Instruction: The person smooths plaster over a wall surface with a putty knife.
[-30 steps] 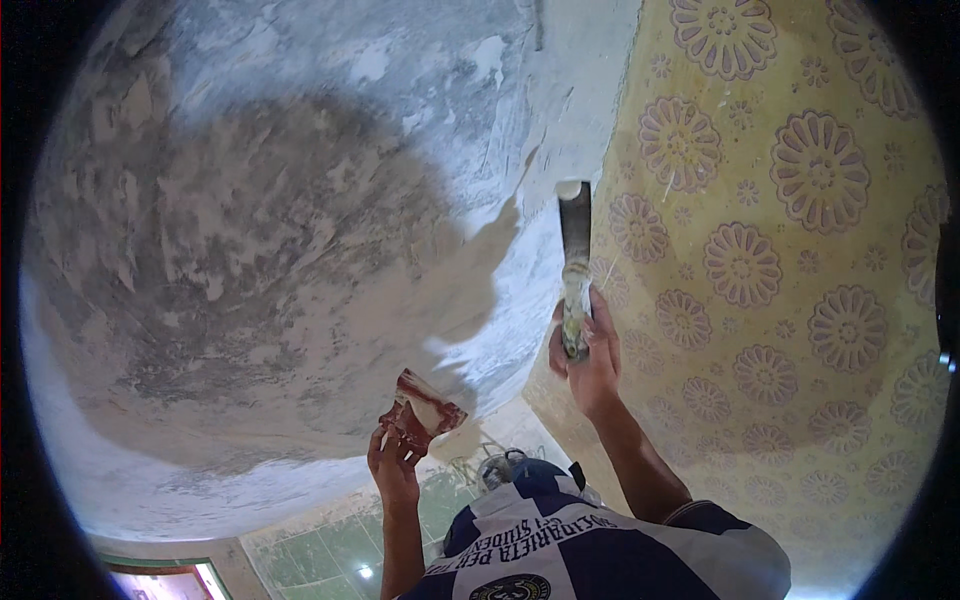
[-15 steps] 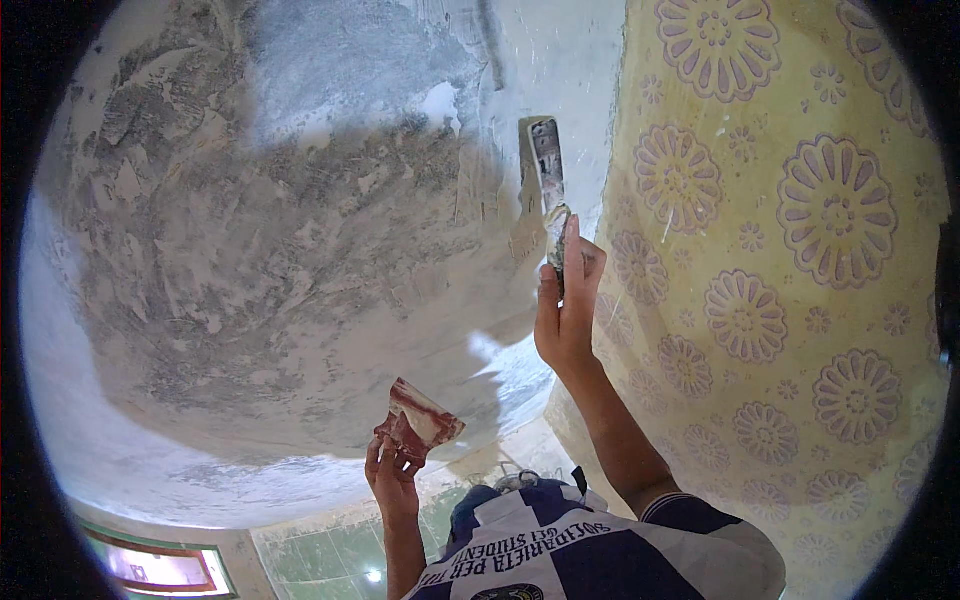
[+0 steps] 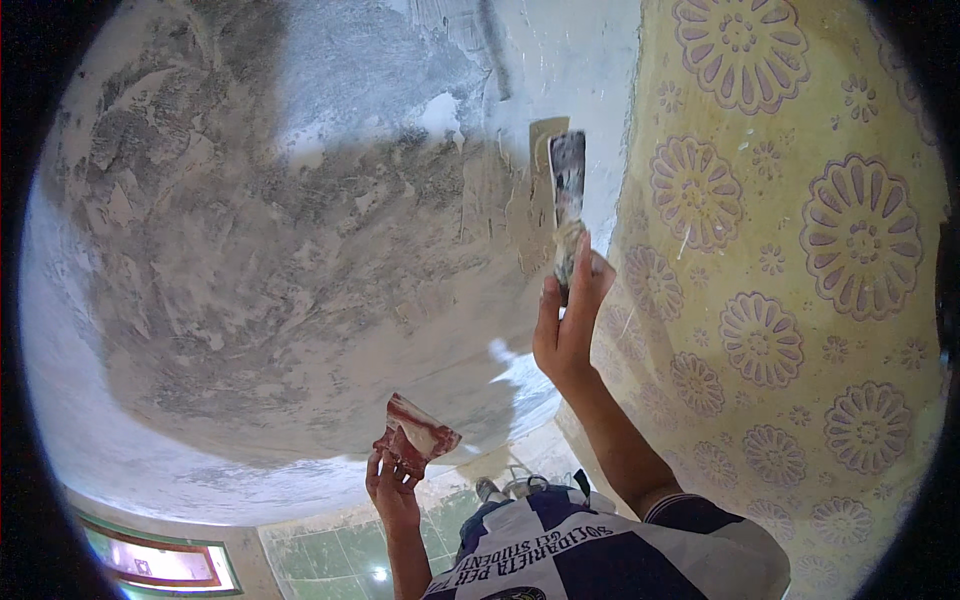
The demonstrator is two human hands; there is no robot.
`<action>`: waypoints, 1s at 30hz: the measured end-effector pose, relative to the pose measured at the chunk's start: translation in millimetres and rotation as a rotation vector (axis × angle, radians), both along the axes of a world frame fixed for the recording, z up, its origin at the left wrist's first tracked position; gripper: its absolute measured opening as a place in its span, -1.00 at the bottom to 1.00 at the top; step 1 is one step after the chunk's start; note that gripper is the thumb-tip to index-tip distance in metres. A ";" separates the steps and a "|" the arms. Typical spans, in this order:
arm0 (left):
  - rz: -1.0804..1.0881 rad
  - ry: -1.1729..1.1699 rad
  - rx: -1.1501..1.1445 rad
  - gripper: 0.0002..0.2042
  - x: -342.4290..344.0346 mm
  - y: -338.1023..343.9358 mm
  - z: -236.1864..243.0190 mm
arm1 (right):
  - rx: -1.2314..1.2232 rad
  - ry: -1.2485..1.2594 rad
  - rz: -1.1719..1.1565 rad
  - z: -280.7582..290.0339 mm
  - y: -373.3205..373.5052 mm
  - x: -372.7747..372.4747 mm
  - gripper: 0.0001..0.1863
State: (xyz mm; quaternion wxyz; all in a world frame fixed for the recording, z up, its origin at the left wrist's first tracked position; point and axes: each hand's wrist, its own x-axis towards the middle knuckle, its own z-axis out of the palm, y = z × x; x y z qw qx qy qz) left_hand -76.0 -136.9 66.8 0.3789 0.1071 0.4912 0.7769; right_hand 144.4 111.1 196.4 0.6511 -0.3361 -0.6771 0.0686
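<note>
My right hand [image 3: 572, 330] is raised to the wall and closed around the handle of a putty-smeared putty knife [image 3: 568, 178]. Its blade points up, close to the strip of grey wall beside the patterned part, and its shadow falls just left of it. I cannot tell whether the blade touches the wall. Lower and to the left, my left hand [image 3: 393, 490] grips a flat, roughly triangular red-brown piece [image 3: 415, 436] by its lower edge. Whitish putty covers part of that piece. What it is exactly does not show.
Blotchy grey and white plaster covers the wall [image 3: 290, 260] on the left. Yellow wall with purple flower patterns [image 3: 760, 340] runs down the right. Green tiles [image 3: 325, 550] and a framed window-like opening [image 3: 160, 555] lie at the lower left.
The view has shifted slightly. The putty knife has turned to show more of its blade face, and the gap between blade and shadow has widened. My left hand keeps its hold.
</note>
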 end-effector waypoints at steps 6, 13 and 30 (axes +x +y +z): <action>-0.030 0.006 0.036 -0.81 1.5 7.2 -1.9 | 0.000 -0.037 -0.028 -11.4 -2.4 -9.2 -0.38; -0.010 -0.014 0.015 -0.86 11.8 16.1 1.1 | -0.097 -0.035 0.027 -34.8 -20.0 -10.0 -0.36; 0.036 -0.042 -0.030 -0.89 29.7 19.5 6.0 | -0.138 -0.012 0.047 -74.7 -26.4 -13.9 -0.39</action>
